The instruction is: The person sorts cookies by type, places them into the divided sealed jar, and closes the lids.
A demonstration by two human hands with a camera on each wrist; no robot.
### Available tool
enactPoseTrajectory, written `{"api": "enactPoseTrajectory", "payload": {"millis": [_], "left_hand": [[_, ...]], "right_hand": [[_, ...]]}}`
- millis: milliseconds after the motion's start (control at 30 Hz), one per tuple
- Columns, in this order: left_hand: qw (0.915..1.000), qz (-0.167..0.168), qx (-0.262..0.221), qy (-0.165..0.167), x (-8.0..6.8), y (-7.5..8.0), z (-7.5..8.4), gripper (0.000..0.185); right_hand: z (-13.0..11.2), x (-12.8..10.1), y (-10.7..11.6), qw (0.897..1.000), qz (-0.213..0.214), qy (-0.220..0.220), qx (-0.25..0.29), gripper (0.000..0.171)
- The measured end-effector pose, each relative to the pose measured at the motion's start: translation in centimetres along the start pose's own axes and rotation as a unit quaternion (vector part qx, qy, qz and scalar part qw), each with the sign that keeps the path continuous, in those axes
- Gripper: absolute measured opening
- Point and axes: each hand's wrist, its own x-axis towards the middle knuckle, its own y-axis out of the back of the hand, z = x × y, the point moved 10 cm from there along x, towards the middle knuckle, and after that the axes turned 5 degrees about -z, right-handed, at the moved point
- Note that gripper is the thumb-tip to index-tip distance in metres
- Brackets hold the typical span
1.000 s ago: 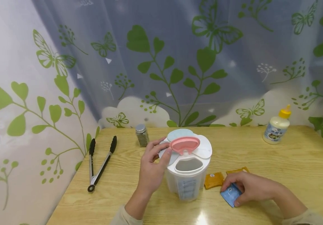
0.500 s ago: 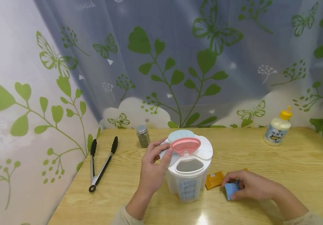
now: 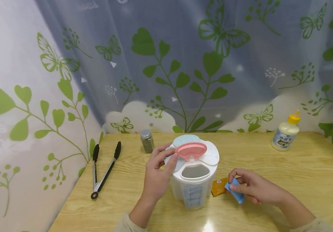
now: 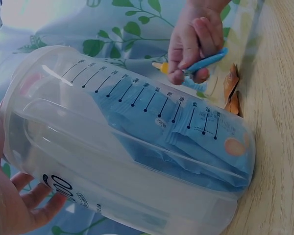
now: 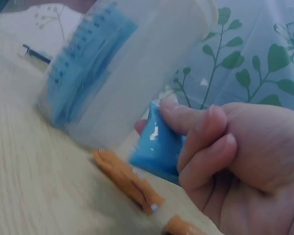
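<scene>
Left hand: my left hand [image 3: 156,174] holds the left side of the container [image 3: 193,180], with the fingers curled on the rim of its lid and the thumb near the pink flap [image 3: 191,150].
Right hand: my right hand [image 3: 254,187] pinches a blue packet [image 3: 234,190] between thumb and fingers, lifted a little above the table [image 3: 299,180], just right of the container.
Container: clear, with a printed scale; it stands near the front edge of the table, about in the middle. Its front opening is uncovered. The left wrist view shows blue packets [image 4: 186,142] inside it.
Orange packets: one orange packet [image 3: 219,186] lies on the table between the container and my right hand, a second one is mostly hidden behind the hand.
Tongs: the tongs [image 3: 103,170] lie near the left edge.
Jar: a small jar [image 3: 147,140] stands near the back edge, left of the container.
Bottle: a white bottle [image 3: 285,135] with a yellow cap stands near the back right corner.
</scene>
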Motion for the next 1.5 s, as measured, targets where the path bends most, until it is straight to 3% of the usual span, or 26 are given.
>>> {"api": "enactPoseTrajectory", "payload": {"millis": [167,333,400,667,867,1100,1300,1500], "left_hand": [[1.0000,0.001,-0.002,0.001,0.0,0.0,0.8,0.016],[0.9998,0.001,0.004,0.020,-0.1,-0.1,2.9,0.015],[0.9996,0.001,0.009,0.025,0.0,0.0,3.1,0.015],[0.9999,0.002,-0.001,0.010,-0.1,0.0,2.1,0.014],[1.0000,0.000,-0.001,-0.009,0.0,0.0,0.2,0.015],[0.9998,0.001,-0.005,-0.017,-0.1,0.0,0.2,0.015],[0.9999,0.003,-0.006,-0.015,-0.1,0.1,1.7,0.015],[0.9998,0.002,-0.014,-0.016,-0.1,0.2,3.2,0.015]], "right_hand": [[-1.3,-0.2,-0.2,0.999,-0.001,0.023,0.037,0.032],[-2.6,-0.5,0.2,0.999,0.021,0.036,0.024,0.033],[-2.8,-0.4,0.5,0.999,0.034,0.034,0.014,0.032],[-5.3,-0.8,0.5,0.994,0.047,0.093,0.025,0.028],[-7.4,-0.9,-0.4,0.996,0.031,0.086,0.023,0.028],[-10.6,-1.0,-1.2,0.994,0.043,0.101,0.021,0.027],[-14.3,-0.1,-2.0,0.983,0.049,0.159,0.076,0.027],[-18.1,1.2,-2.1,0.957,0.062,0.235,0.161,0.028]]}}
